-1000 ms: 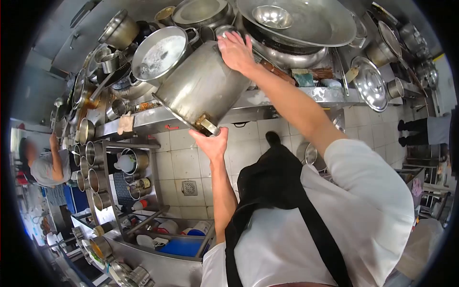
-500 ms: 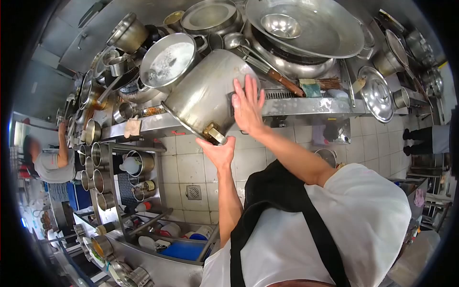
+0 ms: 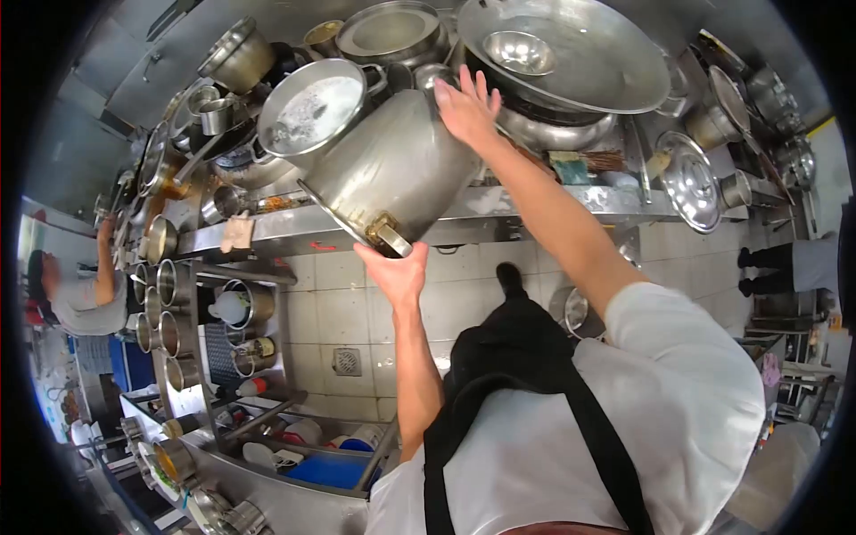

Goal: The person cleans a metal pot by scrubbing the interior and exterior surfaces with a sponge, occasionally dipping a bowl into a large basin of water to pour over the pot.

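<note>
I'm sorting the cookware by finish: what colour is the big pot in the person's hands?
Silvery grey metal with brownish staining by the handle; the pot shows best in the head view.

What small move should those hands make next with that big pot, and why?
I would probably curl the right hand more closely around the far end of the tall, dull-grey steel pot: that hand's fingers are spread, the pot is tilted, and the left hand holds it at a metal side handle.

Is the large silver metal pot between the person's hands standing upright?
No, the pot is tilted well over, with the left hand at its handle and the right hand against it.
</note>
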Motion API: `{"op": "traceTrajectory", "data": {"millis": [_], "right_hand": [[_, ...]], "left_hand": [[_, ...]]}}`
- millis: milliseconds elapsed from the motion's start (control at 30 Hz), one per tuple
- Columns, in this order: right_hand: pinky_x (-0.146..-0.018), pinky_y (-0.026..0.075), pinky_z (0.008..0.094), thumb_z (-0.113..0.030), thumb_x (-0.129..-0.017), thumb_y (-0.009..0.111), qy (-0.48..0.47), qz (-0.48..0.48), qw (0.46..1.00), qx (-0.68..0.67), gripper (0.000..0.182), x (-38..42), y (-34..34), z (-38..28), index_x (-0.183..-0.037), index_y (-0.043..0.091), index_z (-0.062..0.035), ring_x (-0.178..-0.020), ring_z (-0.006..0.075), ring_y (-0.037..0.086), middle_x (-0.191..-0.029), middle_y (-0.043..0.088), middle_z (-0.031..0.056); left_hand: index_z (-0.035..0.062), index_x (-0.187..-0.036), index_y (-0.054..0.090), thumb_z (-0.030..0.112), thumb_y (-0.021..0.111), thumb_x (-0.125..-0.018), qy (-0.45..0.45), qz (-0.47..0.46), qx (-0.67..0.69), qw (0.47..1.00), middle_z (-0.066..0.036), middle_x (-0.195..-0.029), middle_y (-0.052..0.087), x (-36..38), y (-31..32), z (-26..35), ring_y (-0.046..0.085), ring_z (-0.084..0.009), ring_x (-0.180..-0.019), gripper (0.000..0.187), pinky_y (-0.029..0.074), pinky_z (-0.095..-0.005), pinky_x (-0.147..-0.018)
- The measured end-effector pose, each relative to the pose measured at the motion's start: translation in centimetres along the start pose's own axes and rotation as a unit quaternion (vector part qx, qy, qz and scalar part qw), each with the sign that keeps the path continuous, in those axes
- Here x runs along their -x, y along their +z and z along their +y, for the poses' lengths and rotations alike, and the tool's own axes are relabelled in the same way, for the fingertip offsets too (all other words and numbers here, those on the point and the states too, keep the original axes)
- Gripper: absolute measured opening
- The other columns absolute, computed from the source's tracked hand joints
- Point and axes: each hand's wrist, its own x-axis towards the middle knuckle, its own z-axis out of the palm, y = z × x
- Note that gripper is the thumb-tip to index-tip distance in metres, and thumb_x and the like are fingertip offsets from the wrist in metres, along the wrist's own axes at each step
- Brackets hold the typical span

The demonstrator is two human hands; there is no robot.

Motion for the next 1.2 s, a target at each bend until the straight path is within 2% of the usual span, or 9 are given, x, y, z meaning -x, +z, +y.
{"op": "traceTrajectory", "data": {"millis": [100,200,333,467,600,700,833,1067,1200], "right_hand": [[-0.117,0.020,0.0718,-0.036,-0.104,0.045,0.016,0.069,0.997,-0.038,0.046,3.2,1.1,-2.3,-0.145,0.057,-0.0201,-0.154,0.0434,0.024,-0.162,0.037,0.0199],[-0.115,0.023,0.0719,-0.032,-0.101,0.049,-0.173,0.032,0.981,-0.082,0.047,8.6,1.3,-4.1,-0.146,0.054,-0.0215,-0.153,0.0396,0.027,-0.159,0.042,0.0118],[-0.120,0.018,0.0678,-0.036,-0.104,0.047,0.021,0.053,0.994,-0.097,0.043,3.4,1.4,-1.4,-0.141,0.063,-0.0226,-0.153,0.0385,0.027,-0.162,0.042,0.0089],[-0.122,0.010,0.0630,-0.043,-0.109,0.040,-0.183,-0.024,0.968,-0.171,0.045,11.4,0.0,-3.1,-0.146,0.060,-0.0270,-0.156,0.0330,0.024,-0.163,0.042,0.0049],[-0.122,0.021,0.0568,-0.048,-0.108,0.040,-0.077,-0.011,0.993,-0.094,0.051,2.8,-1.3,-1.0,-0.148,0.057,-0.0220,-0.153,0.0337,0.030,-0.163,0.040,0.0118],[-0.123,0.023,0.0543,-0.045,-0.105,0.052,0.001,-0.046,0.963,-0.265,0.048,1.5,1.9,3.0,-0.149,0.056,-0.0268,-0.153,0.0357,0.031,-0.163,0.038,0.0180],[-0.125,0.023,0.0461,-0.036,-0.099,0.067,0.062,-0.023,0.893,-0.446,0.067,13.7,2.2,5.7,-0.156,0.044,-0.0110,-0.155,0.0354,0.026,-0.165,0.032,0.0229],[-0.124,0.026,0.0487,-0.049,-0.082,0.081,-0.018,-0.059,0.891,-0.449,0.107,-1.3,0.1,2.1,-0.163,0.024,-0.0083,-0.153,0.0361,0.031,-0.166,0.029,0.0219],[-0.125,0.026,0.0472,-0.048,-0.079,0.085,0.053,-0.135,0.904,-0.403,0.116,1.4,-1.4,4.0,-0.162,0.020,-0.0001,-0.154,0.0396,0.027,-0.164,0.031,0.0268]], "left_hand": [[-0.0037,-0.118,0.045,0.016,0.081,-0.064,0.061,0.037,-0.062,0.995,-0.024,-0.107,0.063,-0.2,0.4,-0.2,0.063,-0.0371,-0.095,0.067,0.051,-0.0457,-0.090],[-0.0040,-0.119,0.044,0.018,0.081,-0.064,0.007,-0.014,-0.043,0.999,-0.024,-0.105,0.064,-0.1,-0.3,1.0,0.064,-0.0383,-0.096,0.069,0.051,-0.0471,-0.090],[-0.0040,-0.118,0.043,0.018,0.081,-0.064,-0.016,-0.014,-0.080,0.997,-0.025,-0.103,0.064,0.0,0.7,2.7,0.064,-0.0390,-0.095,0.070,0.051,-0.0473,-0.090],[-0.0069,-0.125,0.042,0.016,0.082,-0.063,0.099,0.033,-0.072,0.992,-0.023,-0.106,0.061,-0.6,0.0,-0.9,0.063,-0.0272,-0.081,0.077,0.054,-0.0391,-0.074],[-0.0057,-0.127,0.041,0.010,0.082,-0.066,0.063,0.002,-0.030,0.998,-0.021,-0.109,0.060,-0.5,0.8,-0.2,0.062,-0.0254,-0.086,0.075,0.055,-0.0378,-0.072],[-0.0044,-0.127,0.041,0.007,0.079,-0.067,0.129,0.038,-0.045,0.990,-0.020,-0.109,0.058,-0.6,1.3,-0.9,0.061,-0.0240,-0.086,0.072,0.054,-0.0363,-0.073],[-0.0042,-0.133,0.038,0.004,0.075,-0.067,0.037,0.006,0.021,0.999,-0.018,-0.113,0.056,0.2,0.7,2.4,0.060,-0.0221,-0.092,0.076,0.054,-0.0350,-0.076],[-0.0048,-0.135,0.038,0.002,0.073,-0.068,0.109,0.027,-0.029,0.993,-0.016,-0.116,0.055,-1.3,0.7,-1.6,0.059,-0.0217,-0.095,0.076,0.053,-0.0341,-0.079],[-0.0050,-0.136,0.041,0.007,0.071,-0.071,0.065,0.060,-0.022,0.996,-0.016,-0.121,0.056,-0.2,1.6,-0.8,0.057,-0.0245,-0.106,0.072,0.048,-0.0371,-0.098]]}}
